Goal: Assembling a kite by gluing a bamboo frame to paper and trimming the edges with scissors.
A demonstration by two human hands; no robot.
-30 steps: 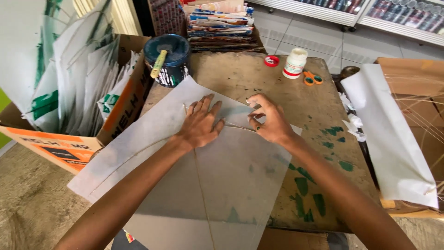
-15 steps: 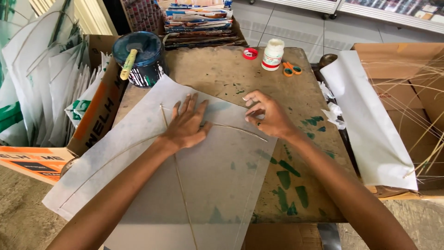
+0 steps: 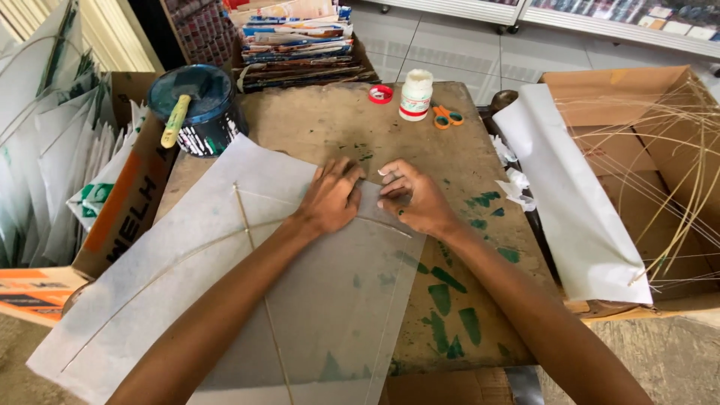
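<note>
On the tabletop (image 3: pixel 330 112), the left hand (image 3: pixel 330 199) lies flat and the right hand (image 3: pixel 412 196) pinches the kite paper (image 3: pixel 300 300) edge over the curved stick (image 3: pixel 187 251); the far-left edge looks unfolded.

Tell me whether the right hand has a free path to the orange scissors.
Probably yes. The right hand rests on the paper sheet, and only bare, stained table lies between it and the scissors.
</note>
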